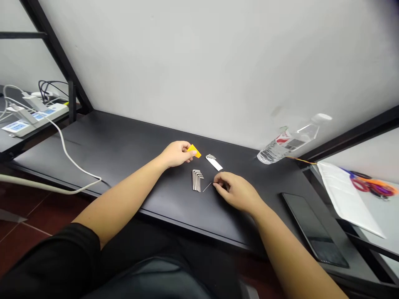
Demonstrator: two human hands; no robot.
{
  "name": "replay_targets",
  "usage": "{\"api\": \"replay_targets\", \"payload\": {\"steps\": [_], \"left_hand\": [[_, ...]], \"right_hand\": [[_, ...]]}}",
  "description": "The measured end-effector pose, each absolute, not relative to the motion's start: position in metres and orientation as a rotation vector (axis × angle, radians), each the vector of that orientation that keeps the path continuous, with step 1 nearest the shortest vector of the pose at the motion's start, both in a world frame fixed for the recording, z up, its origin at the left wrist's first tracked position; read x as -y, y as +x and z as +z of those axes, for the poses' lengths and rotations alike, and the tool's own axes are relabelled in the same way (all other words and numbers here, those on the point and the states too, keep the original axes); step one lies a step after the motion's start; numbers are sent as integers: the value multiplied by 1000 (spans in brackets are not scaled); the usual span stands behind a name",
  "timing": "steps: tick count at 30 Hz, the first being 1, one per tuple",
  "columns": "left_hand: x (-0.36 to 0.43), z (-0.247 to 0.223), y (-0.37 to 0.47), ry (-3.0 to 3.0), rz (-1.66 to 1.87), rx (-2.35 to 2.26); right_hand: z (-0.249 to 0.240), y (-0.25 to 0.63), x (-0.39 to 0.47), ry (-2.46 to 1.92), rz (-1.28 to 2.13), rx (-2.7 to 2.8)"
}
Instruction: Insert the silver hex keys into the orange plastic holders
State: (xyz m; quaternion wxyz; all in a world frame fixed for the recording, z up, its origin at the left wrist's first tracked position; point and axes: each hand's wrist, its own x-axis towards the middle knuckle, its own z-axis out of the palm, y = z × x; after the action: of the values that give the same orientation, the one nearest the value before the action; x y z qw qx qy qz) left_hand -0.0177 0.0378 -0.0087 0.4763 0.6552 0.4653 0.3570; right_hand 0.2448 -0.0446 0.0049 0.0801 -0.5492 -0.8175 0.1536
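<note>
A black desktop [131, 141] meets a pale wall [202, 74]. The left hand [177, 154] pinches an orange piece [194, 150] beyond the hex keys [196, 181]; the right hand [238, 192], fingers narrowed, reaches a thin key [207, 187] right of them — gripped or not, I cannot tell. Farther right stands a bottle [288, 143]. Handling the thin key seems underway; moving it calls for a fine pinch.

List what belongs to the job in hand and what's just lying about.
In use:
- small yellow block, in the left hand
- thin silver metal rod, by the right hand
- silver L-shaped metal keys, between the hands
- smaller silver L-shaped keys with a flat white part

Lying about:
- clear plastic bottle
- flat black rectangular phone
- long white power strip
- curved white cable
</note>
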Motion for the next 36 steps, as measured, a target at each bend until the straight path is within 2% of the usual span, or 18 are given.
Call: {"api": "replay_targets", "payload": {"steps": [6,14,24,36], "left_hand": [[-37,-8,-18,1626,859,-1141],[-39,-10,-19,1645,863,-1114],[-35,2,-22,1677,877,-1149],[-44,8,-38,1582,917,-1150]], "right_hand": [[2,246,69,-1855,469,2239],[4,190,77,-2065,391,2145],[-2,160,60,-1934,347,2304],[4,170,9,-1374,510,2643]]}}
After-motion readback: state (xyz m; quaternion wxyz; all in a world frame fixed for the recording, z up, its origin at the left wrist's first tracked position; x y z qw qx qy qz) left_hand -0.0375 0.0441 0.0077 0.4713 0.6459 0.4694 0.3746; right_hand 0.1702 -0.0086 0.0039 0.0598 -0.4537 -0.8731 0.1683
